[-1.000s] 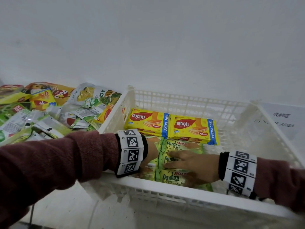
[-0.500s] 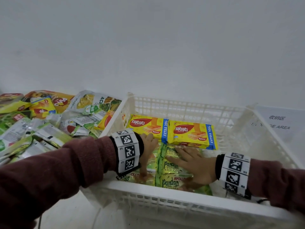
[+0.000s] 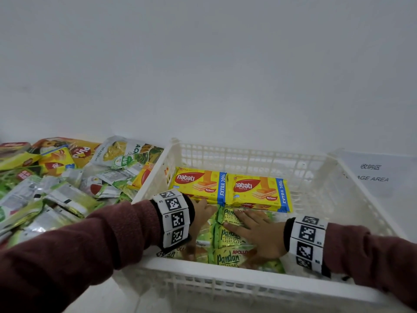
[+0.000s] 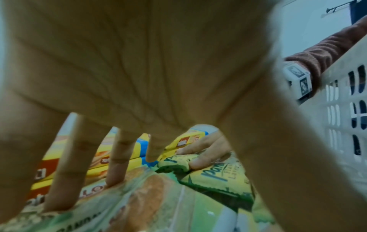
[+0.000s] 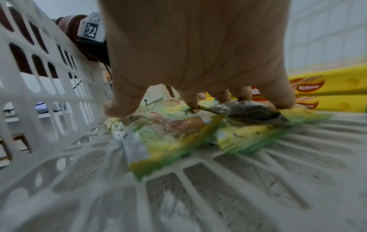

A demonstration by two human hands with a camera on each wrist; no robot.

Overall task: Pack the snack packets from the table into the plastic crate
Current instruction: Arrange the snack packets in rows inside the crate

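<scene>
1. Crate (image 3: 255, 288) — white plastic; two yellow wafer packs (image 3: 230, 188) along its far wall, green pandan packets (image 3: 228, 238) in rows at the near left.
2. Left hand (image 3: 200, 213) — fingers straight and spread, tips pressing the left pandan row. Right hand (image 3: 259, 236) — flat, fingers apart, on the right row. Neither clasps anything.
3. Pile (image 3: 56, 184) — loose packets on the table left of the crate, not yet packed.
4. Risk — the soft packets may slide or ride over one another under uneven pressing, spoiling the rows; hard pressing could crush the cake inside.
5. Views — right wrist alone shows bare crate floor beside the packets and a crumpled foil end under the fingers (image 5: 190, 100); head alone shows the pile.
</scene>
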